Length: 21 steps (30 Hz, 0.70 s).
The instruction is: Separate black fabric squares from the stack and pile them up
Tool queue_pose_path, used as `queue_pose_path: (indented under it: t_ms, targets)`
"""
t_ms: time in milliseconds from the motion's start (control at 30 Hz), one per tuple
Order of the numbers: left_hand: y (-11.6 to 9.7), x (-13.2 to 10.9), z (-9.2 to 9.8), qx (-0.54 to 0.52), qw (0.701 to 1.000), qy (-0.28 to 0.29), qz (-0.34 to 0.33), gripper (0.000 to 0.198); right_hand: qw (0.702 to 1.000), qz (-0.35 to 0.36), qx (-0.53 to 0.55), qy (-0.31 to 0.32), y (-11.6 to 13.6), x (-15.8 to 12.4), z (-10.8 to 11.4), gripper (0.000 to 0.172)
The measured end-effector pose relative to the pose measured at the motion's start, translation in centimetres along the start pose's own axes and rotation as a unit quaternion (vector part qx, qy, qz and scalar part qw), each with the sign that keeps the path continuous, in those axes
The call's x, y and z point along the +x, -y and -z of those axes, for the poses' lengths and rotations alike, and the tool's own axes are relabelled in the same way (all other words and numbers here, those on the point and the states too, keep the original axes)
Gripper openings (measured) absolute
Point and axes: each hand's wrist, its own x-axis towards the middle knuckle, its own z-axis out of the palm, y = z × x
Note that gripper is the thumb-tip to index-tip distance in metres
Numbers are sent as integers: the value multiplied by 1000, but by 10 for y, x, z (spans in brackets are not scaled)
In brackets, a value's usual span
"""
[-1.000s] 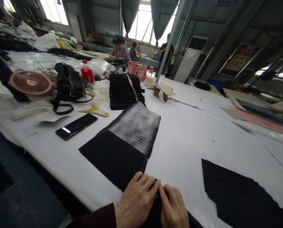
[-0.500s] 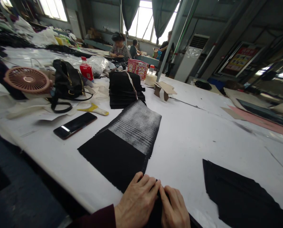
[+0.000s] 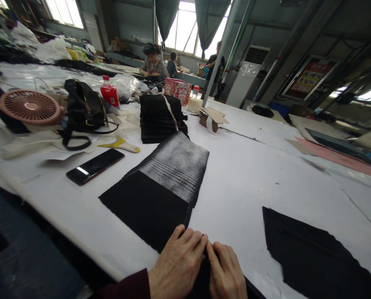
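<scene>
Wide room is left on the white table (image 3: 235, 178) between the black cloth (image 3: 145, 207), spread along the near edge, and the black pieces (image 3: 313, 253), cut off at lower right. The cloth's near end is partly covered by the left hand (image 3: 176, 262) and right hand (image 3: 225, 268); its margin appears pinched by both hands' fingertips.

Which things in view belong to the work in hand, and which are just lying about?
In the work:
black cloth, touched by left hand and right hand
probably black stack

Apparently lying about:
phone
fan
bag
red bottle
</scene>
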Motion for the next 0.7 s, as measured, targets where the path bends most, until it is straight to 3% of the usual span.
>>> queue_pose_path:
  t_ms: [267, 433, 700]
  targets:
    - [0, -1, 2, 27, 999, 2, 36, 43, 999, -34, 2, 25, 6, 3, 6, 36]
    - [-1, 0, 6, 43, 998, -12, -39, 52, 995, -87, 10, 52, 13, 5, 11, 35]
    - [-7, 2, 3, 44, 998, 8, -40, 46, 988, -129, 44, 73, 9, 4, 23, 34]
